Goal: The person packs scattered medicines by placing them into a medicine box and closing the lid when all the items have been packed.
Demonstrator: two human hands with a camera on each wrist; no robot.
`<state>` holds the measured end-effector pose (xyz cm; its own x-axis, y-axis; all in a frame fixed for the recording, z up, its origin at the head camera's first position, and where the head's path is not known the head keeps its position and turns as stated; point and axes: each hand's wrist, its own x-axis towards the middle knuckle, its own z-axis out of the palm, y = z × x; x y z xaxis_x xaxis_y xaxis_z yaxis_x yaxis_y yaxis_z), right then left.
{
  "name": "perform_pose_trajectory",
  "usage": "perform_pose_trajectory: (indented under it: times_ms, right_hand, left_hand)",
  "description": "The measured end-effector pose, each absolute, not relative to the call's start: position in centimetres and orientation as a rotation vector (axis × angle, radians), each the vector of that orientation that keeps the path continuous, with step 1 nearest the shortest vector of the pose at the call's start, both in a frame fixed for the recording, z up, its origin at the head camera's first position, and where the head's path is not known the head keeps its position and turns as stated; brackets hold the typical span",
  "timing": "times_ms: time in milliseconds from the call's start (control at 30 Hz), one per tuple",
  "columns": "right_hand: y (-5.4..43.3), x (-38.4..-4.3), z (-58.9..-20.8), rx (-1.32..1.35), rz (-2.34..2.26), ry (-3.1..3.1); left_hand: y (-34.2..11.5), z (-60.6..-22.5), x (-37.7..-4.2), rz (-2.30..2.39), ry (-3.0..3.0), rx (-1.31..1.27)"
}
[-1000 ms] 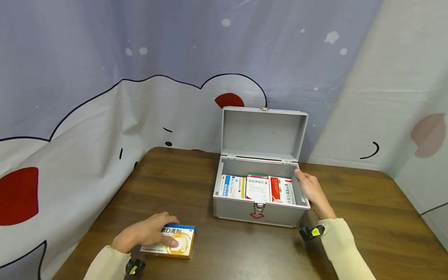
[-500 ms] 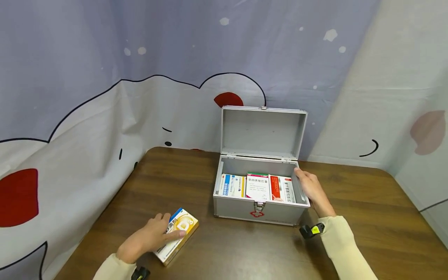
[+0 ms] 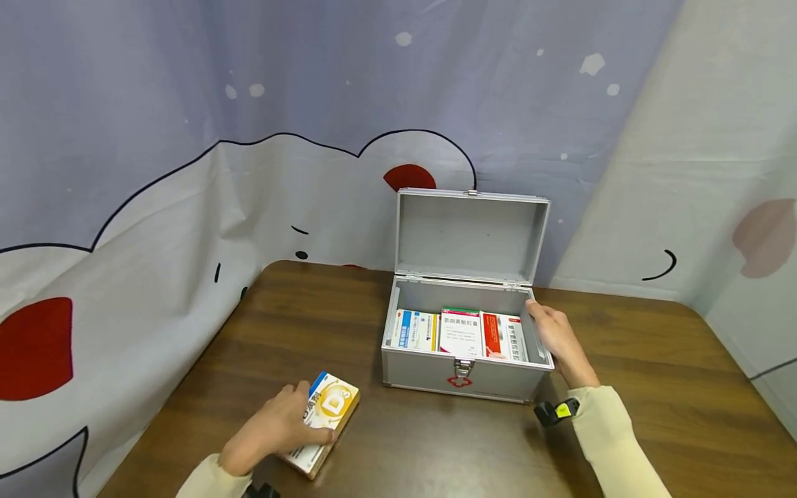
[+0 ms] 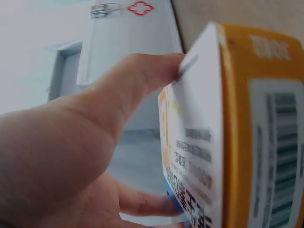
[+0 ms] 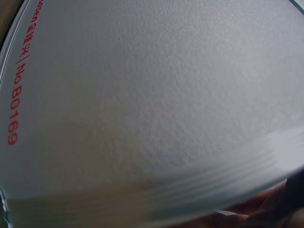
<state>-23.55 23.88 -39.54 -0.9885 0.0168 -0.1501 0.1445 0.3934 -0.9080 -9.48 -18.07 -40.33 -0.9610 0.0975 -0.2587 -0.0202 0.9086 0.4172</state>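
Note:
On the table's near left part, a white and yellow medicine box (image 3: 336, 401) with a blue edge and a big D3 print lies at a slant. My left hand (image 3: 277, 423) grips it, thumb on the near long edge and fingers at the far one. Up close in the left wrist view, the box's orange end (image 4: 237, 118) shows a barcode. A silver first-aid case (image 3: 411, 368) with a red cross stands to the right, lid raised. My right hand (image 3: 558, 340) holds its right wall, thumb over the rim. The right wrist view is filled by the case's side (image 5: 142, 95).
Inside the case several medicine boxes stand in a row: a blue and white box (image 3: 414, 330), a white box with a green and pink top (image 3: 461, 333), a red and white box (image 3: 503, 337). Behind the brown wooden table (image 3: 336, 311) hangs a printed curtain (image 3: 299, 83).
The medicine box has turned from lying crosswise to a slant, its far end swung away, and shifted slightly right with my left hand. The right hand keeps its place on the case.

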Motion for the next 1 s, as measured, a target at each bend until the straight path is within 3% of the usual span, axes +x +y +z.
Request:
perform_pose_trajectory:
  times_ms: [400, 667, 1000]
  right_hand:
    - [23.9, -23.5, -39.6, 0.164, -1.69, 2.498]
    - [23.8, -23.6, -39.4, 0.182, -1.665, 2.508]
    - [23.7, -23.4, -39.5, 0.183, -1.714, 2.476]
  left_hand:
    - [-16.4, -34.0, -12.7, 0.855, 2.854, -0.101]
    - [-13.3, -29.7, -15.4, 0.908, 2.936, 0.069]
    - [-6.8, -29.8, -19.4, 0.977, 2.92, 0.212]
